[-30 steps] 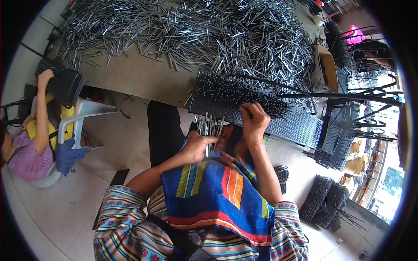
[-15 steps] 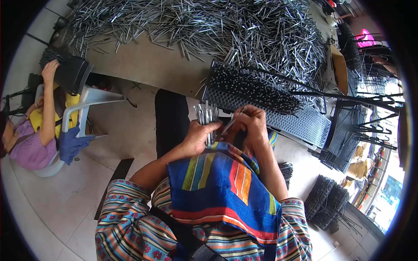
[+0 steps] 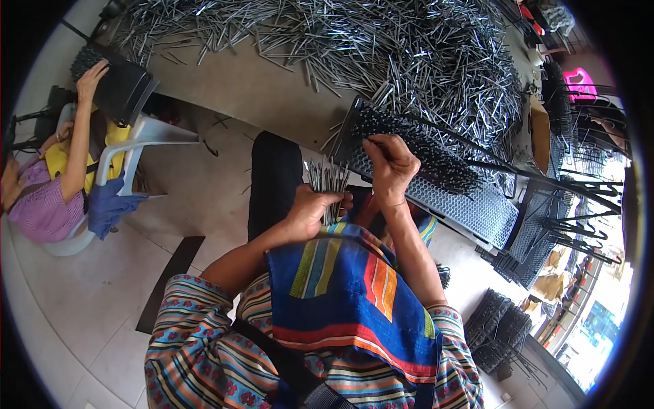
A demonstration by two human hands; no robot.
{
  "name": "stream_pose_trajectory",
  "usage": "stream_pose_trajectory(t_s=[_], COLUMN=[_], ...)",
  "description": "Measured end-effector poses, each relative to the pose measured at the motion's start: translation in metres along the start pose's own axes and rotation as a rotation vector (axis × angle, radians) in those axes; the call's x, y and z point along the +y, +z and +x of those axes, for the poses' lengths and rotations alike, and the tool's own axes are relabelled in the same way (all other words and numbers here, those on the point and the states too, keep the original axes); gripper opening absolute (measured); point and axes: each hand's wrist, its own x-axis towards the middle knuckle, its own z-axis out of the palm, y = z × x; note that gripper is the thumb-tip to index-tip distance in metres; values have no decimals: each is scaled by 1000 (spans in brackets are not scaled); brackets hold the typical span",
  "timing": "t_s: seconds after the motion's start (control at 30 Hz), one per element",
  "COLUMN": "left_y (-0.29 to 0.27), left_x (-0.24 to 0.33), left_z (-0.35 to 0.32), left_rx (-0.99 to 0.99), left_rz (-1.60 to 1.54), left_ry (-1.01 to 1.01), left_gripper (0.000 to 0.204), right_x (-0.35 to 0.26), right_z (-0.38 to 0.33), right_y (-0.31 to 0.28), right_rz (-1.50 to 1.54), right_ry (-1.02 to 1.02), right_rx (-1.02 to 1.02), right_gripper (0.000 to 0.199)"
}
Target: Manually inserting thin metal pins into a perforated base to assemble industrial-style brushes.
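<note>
My left hand [image 3: 306,211] is closed round a bundle of thin metal rods [image 3: 328,174], which stand upright above my lap with their ends fanned out. Over the left part of a honeycomb-perforated tray [image 3: 470,213] is my right hand [image 3: 394,170], its thumb and fingers pinched together. What the pinch holds, if anything, I cannot make out. Rows of dark rods [image 3: 443,158] with pale tips stand packed in the tray's holes, beyond and beside my right hand. The tray's near strip shows bare holes.
A large heap of loose metal rods [image 3: 436,61] covers the far side of the table [image 3: 238,95]. At left, a co-worker in purple [image 3: 51,204] sits on a pale plastic chair [image 3: 146,136], one hand on another dark tray [image 3: 122,88]. Black hooked racks [image 3: 579,225] stand at right.
My right hand has moved from beside the bundle up and away to the tray. My left hand keeps the bundle over my lap. The view has shifted slightly.
</note>
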Motion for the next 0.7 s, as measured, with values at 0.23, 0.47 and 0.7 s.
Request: stream_pose_trajectory(t_s=[0.23, 0.47, 0.7], left_y=[-1, -2, -5], left_x=[-2, 3, 2], left_z=[3, 0, 5], left_rx=[-38, -8, -53], left_rz=[-53, -48, -147], left_ry=[5, -24, 28], left_gripper=[11, 11, 14], right_x=[-9, -9, -13], right_z=[9, 9, 6], right_y=[12, 12, 5], right_rz=[-264, -205, -400], right_ry=[-163, -155, -201], right_rx=[-145, -70, -142], right_gripper=[12, 12, 9])
